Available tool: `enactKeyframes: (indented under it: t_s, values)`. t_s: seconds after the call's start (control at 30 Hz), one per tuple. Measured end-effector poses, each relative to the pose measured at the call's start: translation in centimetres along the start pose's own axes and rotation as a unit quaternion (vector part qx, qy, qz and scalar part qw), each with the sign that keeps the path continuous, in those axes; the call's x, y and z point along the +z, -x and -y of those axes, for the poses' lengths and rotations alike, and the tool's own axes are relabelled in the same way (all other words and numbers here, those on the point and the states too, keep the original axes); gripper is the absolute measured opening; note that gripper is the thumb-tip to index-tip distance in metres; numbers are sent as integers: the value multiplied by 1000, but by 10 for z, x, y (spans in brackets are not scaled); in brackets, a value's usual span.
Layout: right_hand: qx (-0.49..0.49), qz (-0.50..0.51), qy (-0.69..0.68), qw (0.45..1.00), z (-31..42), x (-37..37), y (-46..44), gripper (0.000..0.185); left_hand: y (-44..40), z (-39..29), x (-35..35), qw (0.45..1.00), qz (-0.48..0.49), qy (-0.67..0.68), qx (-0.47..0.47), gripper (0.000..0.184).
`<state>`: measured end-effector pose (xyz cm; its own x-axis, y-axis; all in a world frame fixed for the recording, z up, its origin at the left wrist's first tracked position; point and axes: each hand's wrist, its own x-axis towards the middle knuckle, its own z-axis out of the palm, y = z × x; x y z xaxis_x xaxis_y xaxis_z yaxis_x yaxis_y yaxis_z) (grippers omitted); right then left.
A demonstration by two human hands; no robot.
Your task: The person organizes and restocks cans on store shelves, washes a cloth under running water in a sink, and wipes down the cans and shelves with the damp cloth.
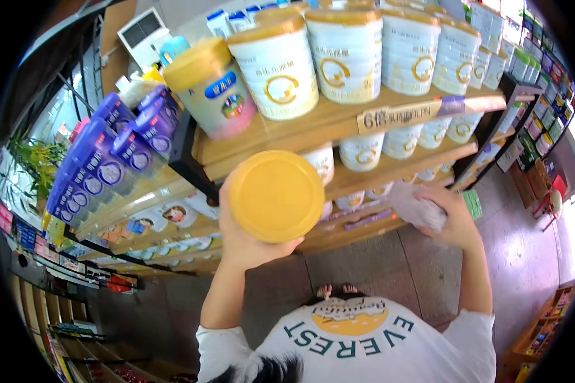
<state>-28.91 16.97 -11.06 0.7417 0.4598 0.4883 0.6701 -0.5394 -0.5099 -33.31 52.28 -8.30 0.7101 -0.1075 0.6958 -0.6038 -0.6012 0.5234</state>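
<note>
My left hand [254,251] is wrapped around a milk powder can [276,195] with a round gold lid facing up toward me. The can is in front of the shelf edge, and its body is mostly hidden under the lid. Off to the right, my right hand [459,220] is closed on a crumpled pale grey-purple cloth [421,208], slightly blurred, apart from the can. On the top shelf [249,148] nearby stands a pink-and-gold can [214,89], beside a white can with a gold lid [278,73].
More white cans [345,57] line the top shelf, with others on the shelf below [362,152]. Purple cans [102,163] stand at the left. A price strip [421,113] runs along the shelf edge. Grey tiled floor [358,262] lies below; a red chair [556,191] is far right.
</note>
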Motion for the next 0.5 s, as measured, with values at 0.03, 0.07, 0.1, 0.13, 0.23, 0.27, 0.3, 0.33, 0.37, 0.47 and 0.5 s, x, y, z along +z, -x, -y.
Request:
enactKeyframes:
  t_s: [0.03,0.07,0.1,0.13,0.23,0.27,0.3,0.33,0.37,0.47,0.5]
  values:
    - [60,-12,-7,998,-10,-2,15,49,-4,10,-9,999,-16,48,-17,100]
    - [122,-22,-16,992,-18,-2,33,51,-21,0,-14,990,-48,127,-24,98]
    - [158,-38,-40,986,-33,4,55,51,-41,-13,-21,975,-78,207,-33,96]
    - [195,-51,-65,977,-42,12,73,51,-64,-10,-34,984,-103,136,48,91]
    - [251,-50,-89,963,-49,33,110,51,-139,-27,-52,963,-147,225,11,57]
    - [265,-56,-79,959,-63,45,123,49,-170,-26,-53,960,-115,251,51,51]
    - [276,-62,-69,957,-72,55,131,48,-203,-19,-52,958,-91,265,66,50]
    - [264,-55,-74,960,-73,62,135,48,-235,-9,-50,969,-89,224,56,74]
    - [280,-57,-63,956,-75,68,138,46,-255,-8,-40,950,-73,304,22,58]
    - [304,-80,-64,947,-86,89,162,43,-292,14,-16,960,-119,252,6,41]
    - [325,-106,-68,937,-89,94,171,42,-293,15,-20,962,-120,244,7,41]
